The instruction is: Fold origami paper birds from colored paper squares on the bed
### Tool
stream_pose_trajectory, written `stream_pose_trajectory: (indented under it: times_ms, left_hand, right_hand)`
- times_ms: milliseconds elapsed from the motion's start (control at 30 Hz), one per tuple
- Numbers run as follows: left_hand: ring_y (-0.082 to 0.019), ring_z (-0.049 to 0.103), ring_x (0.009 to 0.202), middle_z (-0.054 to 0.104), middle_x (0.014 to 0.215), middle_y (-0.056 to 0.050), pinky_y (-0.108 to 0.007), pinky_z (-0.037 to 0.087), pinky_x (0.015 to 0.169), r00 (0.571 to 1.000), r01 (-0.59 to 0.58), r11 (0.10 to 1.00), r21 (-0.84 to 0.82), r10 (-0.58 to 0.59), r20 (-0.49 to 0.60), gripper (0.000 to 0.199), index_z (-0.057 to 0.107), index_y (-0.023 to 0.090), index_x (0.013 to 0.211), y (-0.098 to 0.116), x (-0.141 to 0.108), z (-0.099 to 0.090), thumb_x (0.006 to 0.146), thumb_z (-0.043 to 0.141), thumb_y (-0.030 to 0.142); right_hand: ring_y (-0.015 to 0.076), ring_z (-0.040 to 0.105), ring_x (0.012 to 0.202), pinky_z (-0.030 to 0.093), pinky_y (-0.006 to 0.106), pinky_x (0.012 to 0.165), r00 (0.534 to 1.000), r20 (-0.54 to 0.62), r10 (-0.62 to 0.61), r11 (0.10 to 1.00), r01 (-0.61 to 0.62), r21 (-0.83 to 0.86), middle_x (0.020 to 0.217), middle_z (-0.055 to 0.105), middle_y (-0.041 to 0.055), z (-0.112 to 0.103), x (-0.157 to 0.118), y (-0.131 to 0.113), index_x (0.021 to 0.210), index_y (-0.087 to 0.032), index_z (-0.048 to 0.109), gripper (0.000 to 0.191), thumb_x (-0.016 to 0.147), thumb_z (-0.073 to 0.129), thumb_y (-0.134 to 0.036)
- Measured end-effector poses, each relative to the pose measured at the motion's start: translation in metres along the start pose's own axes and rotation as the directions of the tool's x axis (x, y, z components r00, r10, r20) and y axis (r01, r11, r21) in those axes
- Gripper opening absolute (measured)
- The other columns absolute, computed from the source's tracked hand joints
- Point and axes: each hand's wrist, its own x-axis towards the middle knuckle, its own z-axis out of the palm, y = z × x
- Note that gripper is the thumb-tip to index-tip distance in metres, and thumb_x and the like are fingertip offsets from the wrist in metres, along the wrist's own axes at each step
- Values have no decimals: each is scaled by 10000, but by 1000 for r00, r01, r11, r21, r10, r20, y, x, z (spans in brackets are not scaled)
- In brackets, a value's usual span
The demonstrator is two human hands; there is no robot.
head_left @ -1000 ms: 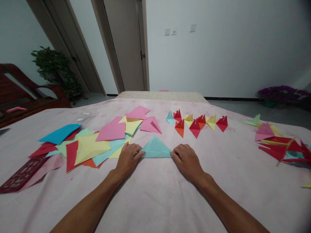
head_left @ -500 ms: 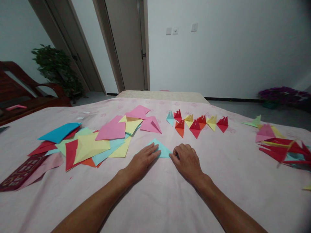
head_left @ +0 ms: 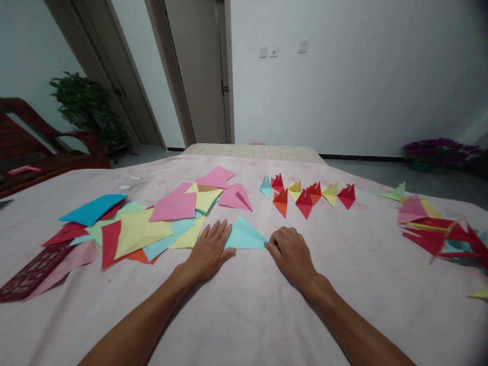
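Observation:
A light blue sheet of origami paper (head_left: 245, 236), folded into a triangle, lies flat with its long edge toward me. My left hand (head_left: 212, 247) rests flat over its left corner, fingers stretched out and thumb apart. At the right corner, my right hand (head_left: 291, 250) has its fingers curled and pinches the tip between thumb and forefinger. The hidden left corner sits under my left fingers. Beyond the right hand stand several folded paper cranes (head_left: 304, 202) in red, orange, yellow and light blue.
Loose coloured paper sheets (head_left: 143, 234) are heaped to the left, beside a dark red patterned strip (head_left: 36, 272). More folded paper pieces (head_left: 438, 236) lie piled at the far right. A pink patterned cloth (head_left: 251, 315) covers the surface.
My left hand has slid left along the folded edge and its fingers have spread, uncovering more of the blue triangle. The right hand stays at the right corner.

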Motion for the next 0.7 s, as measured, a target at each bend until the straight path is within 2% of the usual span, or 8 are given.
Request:
stream_pose_trajectory:
  times_ms: [100, 200, 267, 333, 433, 533, 633, 700]
  left_hand:
    - [-314, 267, 1461, 358, 1548, -173, -530, 266, 1148, 989, 50, 998, -44, -56, -135, 652, 296, 171, 1511, 1, 0, -2, 959, 467, 474]
    - [-305, 378, 1399, 472, 1479, -147, -489, 330, 1114, 950, -1, 991, -133, -41, -309, 691, 362, 195, 1474, 8, 0, -12, 888, 609, 465]
    - [-274, 549, 1219, 635, 1290, -111, -446, 417, 1021, 915, -32, 977, -212, -57, -399, 483, 540, 222, 1323, 11, -1, -18, 889, 625, 416]
    - [-234, 632, 1005, 716, 1047, -70, -408, 470, 909, 902, -60, 953, -297, -76, -426, 197, 673, 236, 1062, 13, -3, -23, 920, 584, 342]
    - [-207, 650, 877, 712, 884, -56, -379, 499, 816, 899, -138, 890, -434, -71, -432, 192, 677, 228, 852, 10, -8, -26, 943, 516, 279]
    - [-210, 660, 934, 717, 956, -83, -376, 520, 818, 873, -245, 818, -521, -47, -486, 223, 656, 223, 882, 6, -14, -26, 965, 457, 278]
    - [-222, 657, 1007, 714, 1054, -115, -376, 530, 841, 863, -320, 786, -530, 10, -506, 218, 629, 219, 903, 4, -19, -24, 975, 454, 327]
    - [-227, 658, 1017, 709, 1083, -131, -371, 537, 841, 880, -314, 788, -529, 32, -474, 224, 616, 215, 900, 3, -20, -22, 970, 468, 369]
  right_hand:
    - [220, 505, 847, 380, 360, 771, 997, -42, -68, 997, 70, 40, 838, 603, 50, -5, -1, -2, 784, -209, 550, 151, 905, 603, -284]
    - [222, 543, 921, 403, 381, 847, 969, -112, -219, 965, 232, 118, 907, 656, 58, -12, -4, -4, 843, -207, 576, 102, 921, 582, -273]
    - [214, 568, 976, 412, 389, 907, 931, -175, -322, 921, 351, 171, 965, 692, 46, -15, -7, -5, 865, -217, 593, 64, 916, 589, -255]
    - [215, 581, 1037, 418, 401, 954, 894, -217, -393, 875, 436, 210, 1024, 713, 32, -17, -9, -4, 893, -233, 612, 24, 895, 620, -255]
    - [241, 577, 1122, 431, 436, 981, 880, -220, -421, 846, 468, 256, 1105, 714, 39, -18, -10, 0, 1084, -252, 629, 233, 853, 658, -271]
    - [250, 567, 1159, 443, 455, 979, 893, -250, -375, 852, 438, 287, 1114, 717, 44, -17, -10, 5, 1239, -259, 588, 414, 832, 631, -196]
    - [250, 564, 1174, 447, 451, 979, 905, -230, -357, 863, 414, 290, 1080, 732, 31, -17, -10, 9, 1195, -281, 634, 399, 817, 616, -152]
    - [258, 555, 1190, 439, 461, 988, 911, -177, -374, 870, 410, 275, 1077, 734, 26, -18, -9, 11, 1135, -293, 674, 341, 823, 609, -173]
